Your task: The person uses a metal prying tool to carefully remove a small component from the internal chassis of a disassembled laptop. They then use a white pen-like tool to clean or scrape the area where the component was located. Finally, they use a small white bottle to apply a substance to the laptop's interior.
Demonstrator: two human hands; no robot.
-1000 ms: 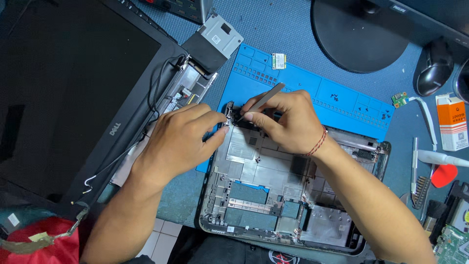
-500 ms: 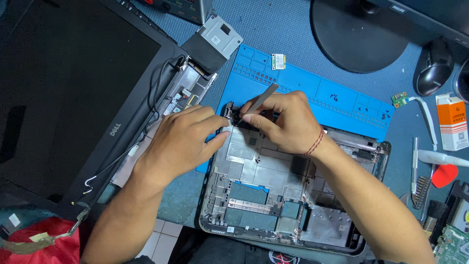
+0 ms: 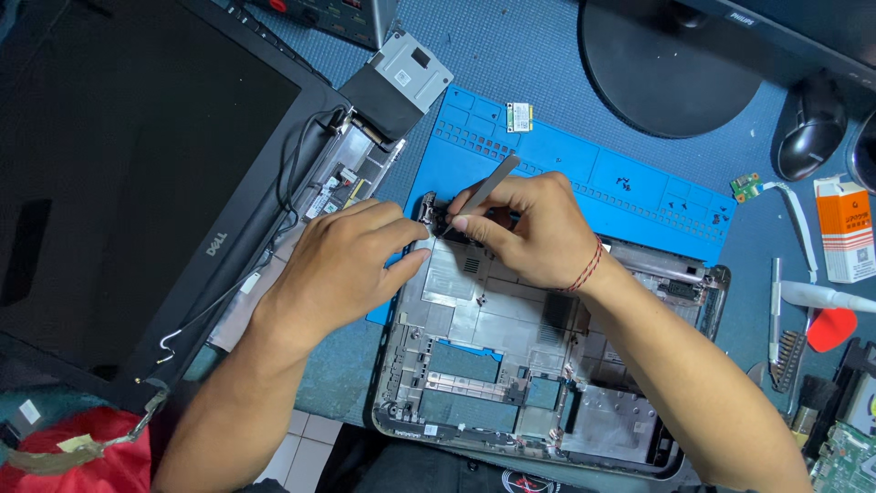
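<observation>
Two hands over an opened laptop base, right hand pinching metal tweezers, left hand curled, fingertips pressing the base's corner, blue repair mat beneath.

A black screen panel is laid out at 9 o'clock, a round monitor base at 1 o'clock. A mouse and an orange box are parked at 2–3 o'clock, red cloth at 7.

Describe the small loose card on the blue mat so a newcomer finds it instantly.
Start at the blue mat behind the grey laptop base. Near its top-left edge lies the small card, square and pale with a green rim. Unlike the green board at right, it has no cable.
</observation>
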